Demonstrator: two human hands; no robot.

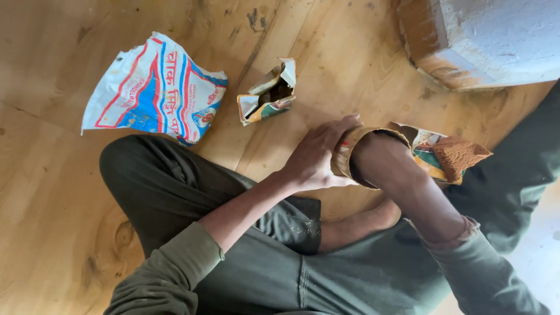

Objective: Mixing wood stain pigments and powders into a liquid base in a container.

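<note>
— Brown paper is what your left hand [315,160] is closed on: it grips the mouth of the packet [344,153], just above your crossed legs.

— And the right hand?

— Hidden. Your right forearm [402,181] goes straight down into the packet, so I cannot tell whether the fingers inside are spread or curled.

— So where am I in this?

— By my reading, mid-reach: one hand steadies the packet, the other works inside it. Drawing the arm out would call for a firm hold on the mouth, since the far end is torn open.

— What's in it?

— Reddish-brown powder [458,154], caked in a clump that shows at the torn end. How much is left inside I cannot see.

— The other containers?

— A small carton [268,93] lies on the wooden floor [46,192] just beyond your left hand, flaps open, dark inside; its contents are unclear. Further left lies a white, blue and red plastic bag [154,87], crumpled and flat. A pale block [496,35] sits in the far right corner.
</note>
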